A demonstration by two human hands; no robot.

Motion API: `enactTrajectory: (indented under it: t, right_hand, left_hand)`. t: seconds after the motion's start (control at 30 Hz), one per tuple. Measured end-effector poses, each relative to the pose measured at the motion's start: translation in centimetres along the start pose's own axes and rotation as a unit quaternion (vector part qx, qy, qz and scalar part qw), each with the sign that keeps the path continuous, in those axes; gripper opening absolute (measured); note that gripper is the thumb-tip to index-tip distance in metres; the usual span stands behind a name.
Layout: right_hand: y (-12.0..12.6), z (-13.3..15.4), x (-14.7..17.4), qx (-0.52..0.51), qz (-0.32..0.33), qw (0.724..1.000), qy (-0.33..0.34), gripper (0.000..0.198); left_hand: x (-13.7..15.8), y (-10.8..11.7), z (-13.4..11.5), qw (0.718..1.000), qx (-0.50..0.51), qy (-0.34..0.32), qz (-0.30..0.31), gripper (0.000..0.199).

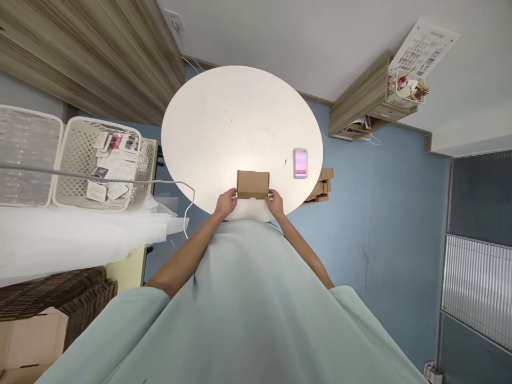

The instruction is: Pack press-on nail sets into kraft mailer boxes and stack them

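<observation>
A small brown cardboard box (pixel 253 183) lies near the front edge of the round white table (pixel 224 114), its lid down over the top. My left hand (pixel 226 203) grips the box at its left front corner, fingers curled against the side. At the opposite corner my right hand (pixel 275 204) holds it the same way. The inside of the box is hidden. To the right on the tabletop rests a phone (pixel 300 163) with a lit, blurred screen.
Several brown boxes (pixel 320 188) sit below the table's right edge. On the left are a white basket (pixel 64 160) of cards and packets, white plastic sheeting (pixel 80 234) and stacked flat cardboard (pixel 86 298). A white cable (pixel 168 182) hangs near the table's left edge.
</observation>
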State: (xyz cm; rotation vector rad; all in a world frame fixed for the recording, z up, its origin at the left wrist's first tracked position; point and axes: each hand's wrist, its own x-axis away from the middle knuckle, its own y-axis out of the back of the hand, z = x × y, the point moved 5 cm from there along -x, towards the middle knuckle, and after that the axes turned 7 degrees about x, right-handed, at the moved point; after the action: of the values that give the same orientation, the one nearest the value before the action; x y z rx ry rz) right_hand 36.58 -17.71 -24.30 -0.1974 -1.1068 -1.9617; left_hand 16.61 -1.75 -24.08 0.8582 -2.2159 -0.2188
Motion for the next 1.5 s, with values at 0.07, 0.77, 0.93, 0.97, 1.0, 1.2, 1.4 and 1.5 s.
enactTrajectory:
  t: [0.07,0.77,0.93,0.97,1.0,1.2,1.4,1.5]
  right_hand:
    - [0.1,0.0,0.1,-0.014,0.002,1.0,-0.009,0.04]
    - [7.6,3.6,2.0,-0.045,-0.003,0.999,0.019,0.041]
    - [7.3,2.5,2.0,-0.067,0.018,0.997,0.017,0.039]
    - [7.2,2.2,2.0,-0.077,0.021,0.997,0.016,0.038]
    - [7.1,1.9,2.0,-0.088,0.024,0.996,0.013,0.038]
    - [6.4,0.3,1.7,-0.114,0.039,0.993,-0.004,0.035]
    - [5.5,-0.8,1.6,-0.089,0.038,0.995,-0.011,0.035]
    - [5.3,-1.0,1.6,-0.057,0.039,0.998,-0.01,0.036]
  left_hand:
    - [0.2,0.2,-0.3,1.0,0.003,0.001,0.003,0.062]
    - [2.8,2.7,-4.9,0.997,0.045,-0.03,-0.063,0.045]
    - [2.4,2.2,-4.1,0.997,0.076,-0.016,-0.032,0.044]
    - [2.4,2.1,-3.9,0.996,0.088,-0.011,-0.026,0.045]
    - [2.4,2.0,-3.6,0.995,0.099,-0.007,-0.019,0.047]
    - [2.2,1.6,-2.4,0.995,0.099,-0.012,0.002,0.053]
    - [2.2,1.0,-1.5,0.997,0.08,0.002,0.008,0.055]
    - [2.2,0.9,-1.3,0.997,0.08,0.013,0.007,0.056]
